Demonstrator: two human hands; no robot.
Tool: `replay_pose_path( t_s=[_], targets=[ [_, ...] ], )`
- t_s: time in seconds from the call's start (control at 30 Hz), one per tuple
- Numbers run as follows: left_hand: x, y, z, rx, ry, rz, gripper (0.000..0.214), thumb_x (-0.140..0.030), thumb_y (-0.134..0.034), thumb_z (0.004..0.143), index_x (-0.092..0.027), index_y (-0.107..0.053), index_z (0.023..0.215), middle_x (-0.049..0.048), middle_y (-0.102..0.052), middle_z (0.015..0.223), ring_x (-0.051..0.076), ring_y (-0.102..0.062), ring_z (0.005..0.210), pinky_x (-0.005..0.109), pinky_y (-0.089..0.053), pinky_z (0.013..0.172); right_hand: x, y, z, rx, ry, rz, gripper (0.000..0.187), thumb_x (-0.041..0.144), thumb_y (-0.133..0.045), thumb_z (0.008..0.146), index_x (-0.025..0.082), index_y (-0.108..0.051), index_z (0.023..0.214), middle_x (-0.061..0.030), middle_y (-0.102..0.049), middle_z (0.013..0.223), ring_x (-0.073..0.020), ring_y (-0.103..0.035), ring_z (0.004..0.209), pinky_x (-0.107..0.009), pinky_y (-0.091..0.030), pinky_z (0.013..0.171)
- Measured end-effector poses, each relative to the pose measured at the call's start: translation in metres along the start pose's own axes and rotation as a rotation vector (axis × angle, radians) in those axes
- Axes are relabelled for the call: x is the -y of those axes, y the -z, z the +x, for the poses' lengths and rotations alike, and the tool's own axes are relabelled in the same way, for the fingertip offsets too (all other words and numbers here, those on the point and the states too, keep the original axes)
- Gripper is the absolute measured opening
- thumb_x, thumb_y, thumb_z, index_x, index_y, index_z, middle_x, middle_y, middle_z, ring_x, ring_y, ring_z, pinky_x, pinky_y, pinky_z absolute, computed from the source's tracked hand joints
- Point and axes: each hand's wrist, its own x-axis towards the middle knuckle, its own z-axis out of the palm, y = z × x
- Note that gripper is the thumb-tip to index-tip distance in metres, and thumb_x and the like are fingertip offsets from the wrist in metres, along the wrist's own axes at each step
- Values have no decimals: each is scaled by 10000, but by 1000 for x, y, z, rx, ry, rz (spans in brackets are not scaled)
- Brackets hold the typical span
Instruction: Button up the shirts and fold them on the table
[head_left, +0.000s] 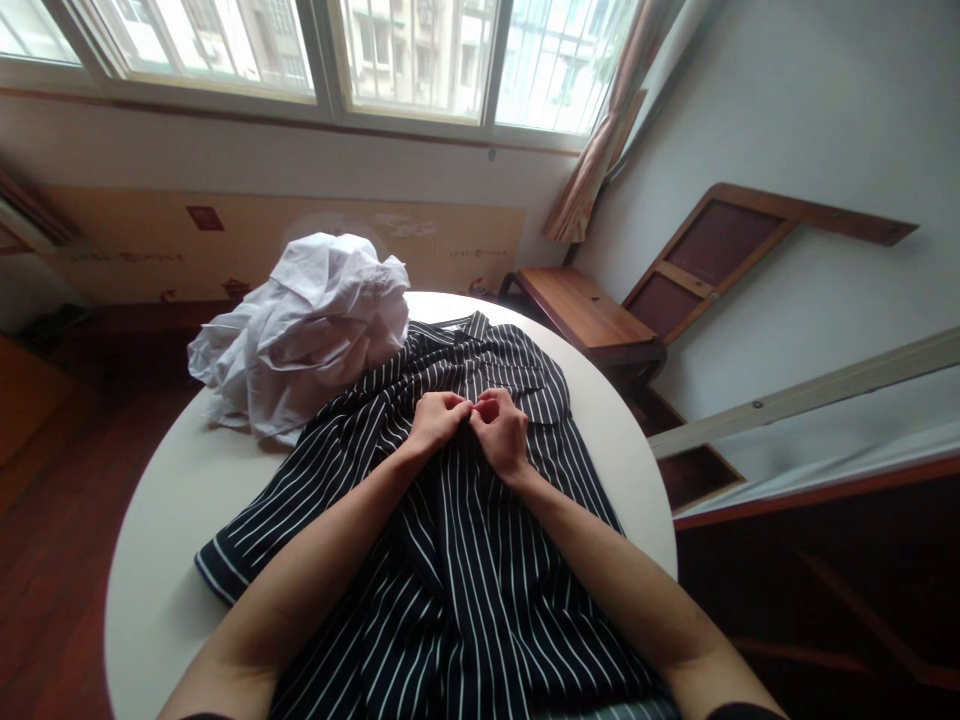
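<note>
On the round table (165, 520), a dark white-striped shirt (465, 570) lies spread flat.

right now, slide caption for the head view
The left hand and right hand pinch a striped shirt on a round table beside crumpled white cloth.

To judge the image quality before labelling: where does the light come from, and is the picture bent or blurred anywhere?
Head view: daylight enters through the windows, which are washed out; the left hand and right hand, pinching the striped shirt, look fairly sharp; the window frame leans and bows near the edges, a wide-angle distortion.
</note>
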Motion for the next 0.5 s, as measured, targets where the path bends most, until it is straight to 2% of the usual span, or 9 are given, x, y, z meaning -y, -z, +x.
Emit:
replay_pose_path(
  t_s=[0.13, 0.23, 0.3, 0.4, 0.5],
  targets=[
    [3, -2, 1, -28, 0, 6, 223, -310, -573, 777, -137, -713, 788, 49, -712, 755, 149, -634, 702, 221, -453, 625, -1, 0, 0, 9, -22, 41, 180, 215, -581, 727, 221, -559, 906, -7, -675, 752, -175, -643, 666, -321, -493, 750],
    [3, -3, 1, -43, -26, 51, 192, -279, -550, 797, -147, -688, 801, 40, -699, 765, 140, -624, 711, 221, -456, 651, -5, -1, 4, 25, -97, 178, 158, 234, -609, 700, 216, -555, 848, -10, -669, 746, -175, -645, 678, -322, -507, 729],
    [2, -3, 0, -37, -52, 58, 182, -266, -531, 813, -151, -673, 811, 35, -692, 777, 136, -617, 716, 220, -456, 665, -9, -3, 8, 47, -212, 370, 194, 251, -647, 659, 215, -518, 799, 0, -654, 718, -169, -641, 664, -314, -521, 686],
    [1, -2, 0, -19, -123, 33, 165, -254, -527, 825, -150, -656, 828, 30, -682, 788, 130, -612, 719, 217, -458, 681, -15, -3, 15, 123, -443, 690, 350, 256, -722, 569, 226, -423, 748, 35, -627, 664, -141, -616, 584, -298, -533, 619],
    [2, -1, 0, -2, -199, 76, 110, -187, -554, 800, -156, -651, 841, 25, -683, 812, 131, -613, 750, 226, -463, 724, -19, -1, 19, 195, -607, 849, 432, 242, -778, 512, 224, -408, 735, 35, -633, 669, -130, -613, 579, -307, -546, 635]
  ],
)
